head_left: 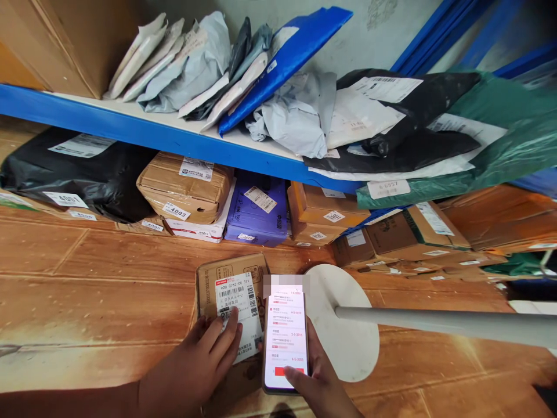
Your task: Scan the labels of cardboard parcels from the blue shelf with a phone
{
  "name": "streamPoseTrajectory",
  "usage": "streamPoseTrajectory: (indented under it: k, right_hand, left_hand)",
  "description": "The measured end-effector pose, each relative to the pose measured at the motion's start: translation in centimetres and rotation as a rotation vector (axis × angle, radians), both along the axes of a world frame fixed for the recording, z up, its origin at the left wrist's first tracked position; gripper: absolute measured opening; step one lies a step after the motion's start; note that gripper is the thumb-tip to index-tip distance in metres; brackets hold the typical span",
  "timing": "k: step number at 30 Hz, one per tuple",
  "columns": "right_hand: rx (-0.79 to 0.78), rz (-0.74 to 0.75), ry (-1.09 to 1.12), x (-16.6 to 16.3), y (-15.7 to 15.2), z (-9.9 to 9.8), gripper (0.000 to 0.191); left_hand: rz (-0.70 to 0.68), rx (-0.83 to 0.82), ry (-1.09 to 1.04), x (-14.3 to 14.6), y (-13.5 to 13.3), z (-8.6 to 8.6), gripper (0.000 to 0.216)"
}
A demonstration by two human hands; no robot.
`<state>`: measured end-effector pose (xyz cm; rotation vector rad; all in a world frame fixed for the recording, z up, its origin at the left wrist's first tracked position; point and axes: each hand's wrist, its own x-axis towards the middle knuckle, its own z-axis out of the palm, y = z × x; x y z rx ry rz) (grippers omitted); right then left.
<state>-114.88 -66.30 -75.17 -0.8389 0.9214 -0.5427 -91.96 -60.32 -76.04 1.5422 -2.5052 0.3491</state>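
My right hand [321,377] holds a smartphone [285,342] upright, with the thumb over a red button low on the lit screen. The screen shows a list with red number codes; its top is blurred out. Left of the phone, a brown cardboard box [208,290] sits on the floor. A white shipping label [237,293] with barcodes is stuck on its top. My left hand [191,360] rests on the box with its fingers spread over the label's lower left part. The phone hides the box's right edge.
A blue-edged shelf [183,142] carries several mailer bags, including a blue mailer [282,67] and a green one [500,145]. Below stand a black-wrapped parcel [82,168], a numbered carton [187,188] and a purple box [259,212]. A pole on a round white base [348,354] stands right of the phone.
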Motion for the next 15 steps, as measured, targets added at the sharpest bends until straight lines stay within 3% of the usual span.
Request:
streamPoseTrajectory:
  k: [8, 15]
  right_hand:
    - [0.007, -0.032, 0.003, -0.05, 0.05, -0.16, 0.084]
    - [-0.014, 0.058, -0.025, -0.4, -0.26, -0.62, 0.085]
  left_hand:
    - [-0.027, -0.002, -0.025, 0.16, -0.24, 0.34, 0.036]
    - [-0.032, 0.009, -0.002, 0.32, -0.14, -0.08, 0.044]
